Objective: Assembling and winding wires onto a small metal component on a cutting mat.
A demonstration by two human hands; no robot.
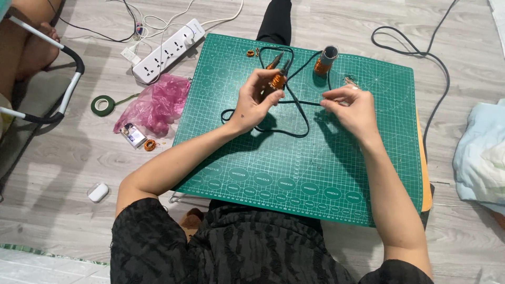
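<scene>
Wire (302, 103), thin, light and springy, is running taut above the mat (294, 173) between the left hand (258, 102), gripping a copper coil (277, 81) with pliers, and the right hand (350, 105), whose fingers are pinching its end; probably kinks easily.

Wood floor (326, 23); green cutting mat (294, 173), power strip (168, 50), tape roll (102, 104) on it.

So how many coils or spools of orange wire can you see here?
4: one in the left hand, one spool standing on the mat's far edge, small rings at its far-left corner, one coil on the floor.
</scene>
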